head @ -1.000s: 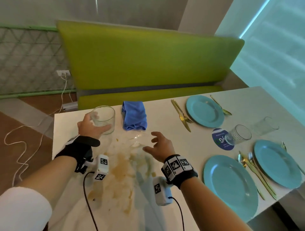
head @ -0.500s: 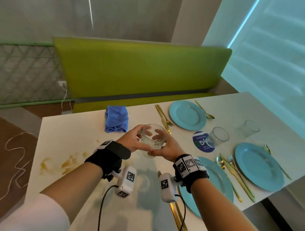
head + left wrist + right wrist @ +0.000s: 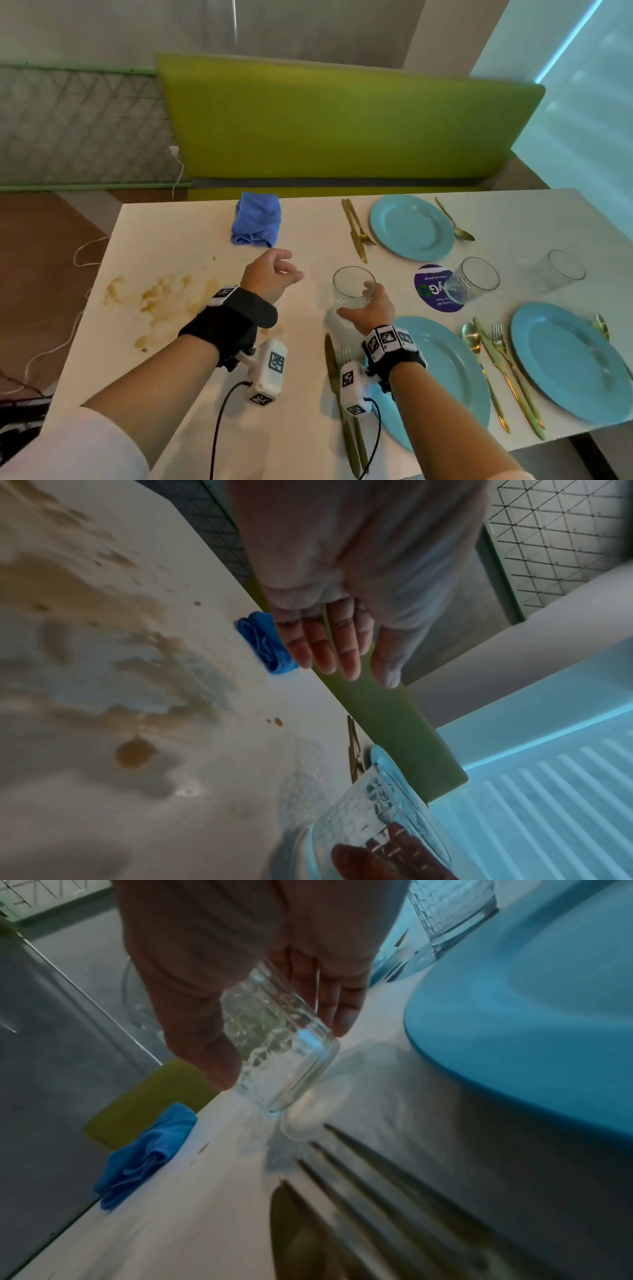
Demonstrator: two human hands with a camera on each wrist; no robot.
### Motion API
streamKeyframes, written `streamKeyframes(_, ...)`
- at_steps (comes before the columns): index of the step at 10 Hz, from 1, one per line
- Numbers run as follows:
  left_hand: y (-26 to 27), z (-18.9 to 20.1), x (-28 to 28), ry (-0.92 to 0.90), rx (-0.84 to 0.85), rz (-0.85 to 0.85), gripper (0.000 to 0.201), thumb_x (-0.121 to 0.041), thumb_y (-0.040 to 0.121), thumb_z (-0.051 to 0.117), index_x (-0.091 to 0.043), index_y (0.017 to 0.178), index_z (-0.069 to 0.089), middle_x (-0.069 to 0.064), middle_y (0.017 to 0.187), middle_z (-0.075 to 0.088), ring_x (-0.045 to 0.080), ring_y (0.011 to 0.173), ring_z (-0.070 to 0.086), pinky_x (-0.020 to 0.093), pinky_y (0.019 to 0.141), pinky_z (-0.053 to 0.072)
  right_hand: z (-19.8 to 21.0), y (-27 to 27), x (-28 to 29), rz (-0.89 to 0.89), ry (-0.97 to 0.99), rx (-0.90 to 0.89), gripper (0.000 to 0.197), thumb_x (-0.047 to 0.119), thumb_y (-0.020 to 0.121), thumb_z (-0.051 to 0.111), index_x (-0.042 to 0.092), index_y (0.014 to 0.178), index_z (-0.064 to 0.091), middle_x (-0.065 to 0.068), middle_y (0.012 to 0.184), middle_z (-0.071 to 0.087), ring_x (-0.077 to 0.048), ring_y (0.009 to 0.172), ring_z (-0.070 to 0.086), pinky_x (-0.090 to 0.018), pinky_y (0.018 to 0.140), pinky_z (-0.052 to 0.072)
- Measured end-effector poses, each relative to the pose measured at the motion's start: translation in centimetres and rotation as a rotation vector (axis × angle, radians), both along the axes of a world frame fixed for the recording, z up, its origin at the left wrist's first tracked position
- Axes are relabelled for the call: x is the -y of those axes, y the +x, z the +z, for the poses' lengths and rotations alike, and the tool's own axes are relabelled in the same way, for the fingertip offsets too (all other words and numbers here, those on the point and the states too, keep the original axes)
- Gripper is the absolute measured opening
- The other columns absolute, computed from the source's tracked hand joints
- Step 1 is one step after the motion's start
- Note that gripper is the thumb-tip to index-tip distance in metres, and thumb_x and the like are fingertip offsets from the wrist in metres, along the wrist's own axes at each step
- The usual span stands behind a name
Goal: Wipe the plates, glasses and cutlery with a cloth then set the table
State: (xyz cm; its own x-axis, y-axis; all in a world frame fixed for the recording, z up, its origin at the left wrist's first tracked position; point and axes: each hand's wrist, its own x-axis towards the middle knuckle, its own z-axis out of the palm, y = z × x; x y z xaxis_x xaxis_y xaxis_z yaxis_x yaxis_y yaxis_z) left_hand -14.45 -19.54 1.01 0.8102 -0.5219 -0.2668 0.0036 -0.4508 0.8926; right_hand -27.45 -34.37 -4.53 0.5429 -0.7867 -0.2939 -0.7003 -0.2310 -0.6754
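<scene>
My right hand (image 3: 368,306) grips a clear patterned glass (image 3: 352,286) upright, just above the white table (image 3: 191,240), beyond the near blue plate (image 3: 448,363). In the right wrist view the thumb and fingers (image 3: 342,1010) wrap the glass (image 3: 284,1053), whose base hangs slightly off the table. My left hand (image 3: 274,274) hovers empty to the glass's left, fingers relaxed (image 3: 342,647). A folded blue cloth (image 3: 257,219) lies at the far edge. A gold knife and fork (image 3: 339,370) lie left of the near plate.
Two more blue plates (image 3: 411,226) (image 3: 568,359) with gold cutlery (image 3: 356,226) stand to the right, plus two glasses (image 3: 472,279) (image 3: 558,270), one on a round coaster (image 3: 435,291). A brown spill (image 3: 154,298) stains the table's left. A green bench (image 3: 342,130) runs behind.
The left hand carried the glass rightward from near the cloth, passed it to the right hand and let go. The right hand now holds it alone near the plate.
</scene>
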Motion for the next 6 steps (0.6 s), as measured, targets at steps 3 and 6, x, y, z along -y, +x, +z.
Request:
streamKeyframes(3,-1.4,-1.1,-1.7,0.035,-0.007,0.073,0.031,-0.012,0.084,0.067,-0.008,0.114,0.058,0.004,0.091,0.062,0.018,0.090,0.055,0.024,0.080,0.039,-0.8,0.2,0.1,-0.042,0.077,-0.005,0.085,0.025,0.058,0.086,0.016,0.130,0.042,-0.005,0.129,0.056,-0.024,0.118,0.052,-0.030,0.096,0.043)
streamKeyframes(6,-1.9,-1.0,-1.5,0.048,-0.021,0.055,0.031,-0.013,0.084,0.067,-0.006,0.113,0.060,0.006,0.092,0.063,0.019,0.091,0.056,0.023,0.082,0.041,0.5,-0.5,0.3,-0.062,0.137,-0.054,0.112,0.021,0.061,0.085,0.015,0.147,0.014,-0.008,0.143,0.044,-0.026,0.132,0.041,-0.037,0.107,0.035)
